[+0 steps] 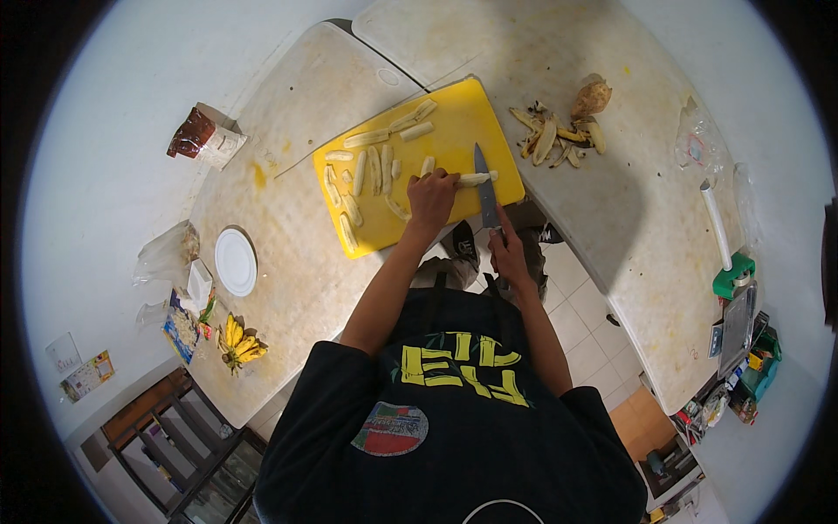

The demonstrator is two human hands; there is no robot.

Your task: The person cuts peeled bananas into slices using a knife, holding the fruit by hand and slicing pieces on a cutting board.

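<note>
My right hand [509, 253] is closed round the handle of a kitchen knife [486, 188], its blade pointing away from me. The blade lies across a peeled banana [472, 180] near the right side of a yellow cutting board [454, 113]. With curled fingers, my left hand [432, 199] holds the left end of that banana against the board. Several peeled banana pieces [374, 170] are spread over the left and far parts of the board. A short banana piece [428, 165] lies just beyond my left hand.
Banana peels [546, 141] and a brown tuber-like lump [592, 98] lie right of the board. On the left are a white plate [236, 261], a bunch of small bananas [239, 342] and a brown-and-white bag [205, 137]. A green tape dispenser [734, 276] stands far right.
</note>
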